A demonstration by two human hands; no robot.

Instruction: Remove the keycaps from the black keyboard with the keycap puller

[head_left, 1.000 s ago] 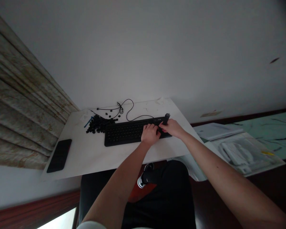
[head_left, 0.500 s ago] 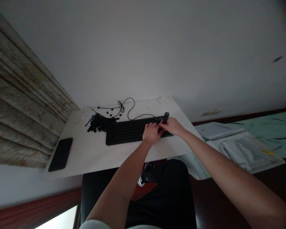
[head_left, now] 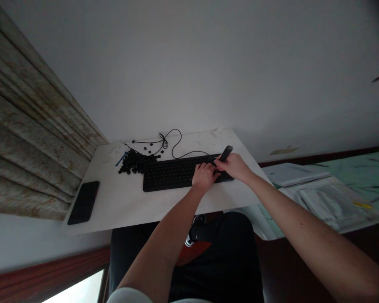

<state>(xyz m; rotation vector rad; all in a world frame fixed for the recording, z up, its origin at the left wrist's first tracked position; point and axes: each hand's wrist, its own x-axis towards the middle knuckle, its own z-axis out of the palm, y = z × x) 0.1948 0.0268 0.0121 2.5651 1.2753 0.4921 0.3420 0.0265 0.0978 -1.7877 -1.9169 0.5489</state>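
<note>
A black keyboard (head_left: 169,174) lies on the white table, its left part showing rows of small key positions. My left hand (head_left: 204,176) rests on its right part, palm down, fingers spread over the keys. Close beside it, my right hand (head_left: 235,166) is closed around a black brush (head_left: 227,152). The brush tilts, with its frayed-looking bristle end pointing up and away, and its lower end hidden by my fingers at the keyboard. A heap of loose black keycaps (head_left: 134,162) sits against the keyboard's left end.
A thin blue tool (head_left: 121,159) lies by the keycaps. The keyboard's black cable (head_left: 177,145) loops behind it. A dark phone-like slab (head_left: 84,203) is near the table's left edge. Papers and plastic-wrapped items (head_left: 318,200) lie on a lower surface at right; a curtain (head_left: 34,139) hangs left.
The brush has tipped further to the right in my right hand, which has shifted slightly. My left hand stays on the keyboard. The whole view has moved a little.
</note>
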